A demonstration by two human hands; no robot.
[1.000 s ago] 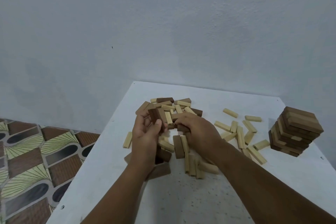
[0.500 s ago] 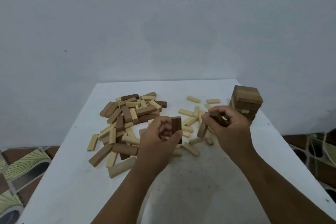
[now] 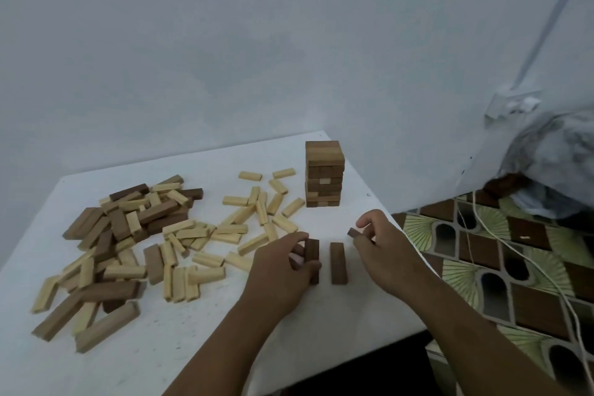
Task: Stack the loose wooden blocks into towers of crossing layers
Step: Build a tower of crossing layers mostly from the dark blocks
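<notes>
**Base row of a second tower**

Our left hand (image 3: 283, 267) pinches a dark block (image 3: 312, 254) on the table (image 3: 193, 347), just beside a laid dark block (image 3: 338, 262). Our right hand (image 3: 382, 247) pinches a third dark block (image 3: 353, 232) above the surface. The finished tower (image 3: 324, 173) stands beyond, the loose pile (image 3: 138, 235) well left. We judge that uneven gaps here could make later crossing layers rock.

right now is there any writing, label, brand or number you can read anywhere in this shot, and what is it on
None: no readable text anywhere in the view.
The finished tower and the loose blocks: plain wood, no print visible.
The dark blocks in the left hand and right hand: no marks visible.
The table, wall and tiled floor: pattern only, no lettering.
</notes>
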